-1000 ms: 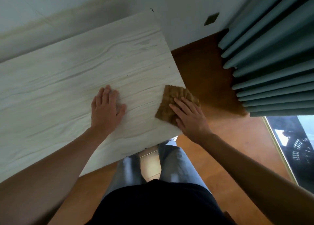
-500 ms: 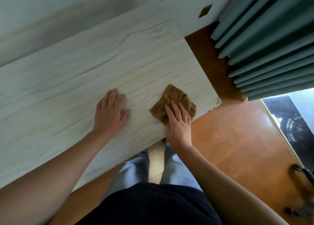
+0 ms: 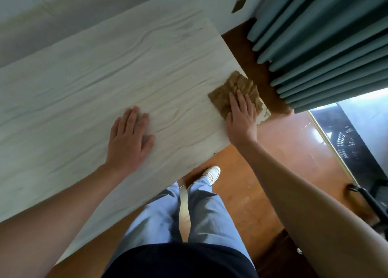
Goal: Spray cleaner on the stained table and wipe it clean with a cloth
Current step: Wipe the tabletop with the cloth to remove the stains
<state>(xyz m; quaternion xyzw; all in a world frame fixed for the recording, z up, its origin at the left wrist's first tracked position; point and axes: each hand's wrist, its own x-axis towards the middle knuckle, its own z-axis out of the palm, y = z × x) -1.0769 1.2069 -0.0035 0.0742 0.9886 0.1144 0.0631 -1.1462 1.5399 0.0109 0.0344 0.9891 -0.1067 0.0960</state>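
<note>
A pale wood-grain table (image 3: 88, 82) fills the left and middle of the head view. A crumpled brown cloth (image 3: 235, 89) lies on its near right corner, reaching the table's right edge. My right hand (image 3: 241, 118) presses flat on the cloth with straight fingers. Flat on the bare tabletop, well left of the cloth, rests my left hand (image 3: 130, 137) with its fingers spread. No spray bottle is in view.
Grey-green curtains (image 3: 327, 42) hang close to the table's right side. Orange-brown floor (image 3: 289, 152) runs to the right and below, with my legs and a white shoe (image 3: 212, 172) at the table's front edge. A dark chair base (image 3: 369, 200) sits at far right.
My right hand has slid the cloth to the right, out to the table's near right corner. My left hand stays flat in place on the table.
</note>
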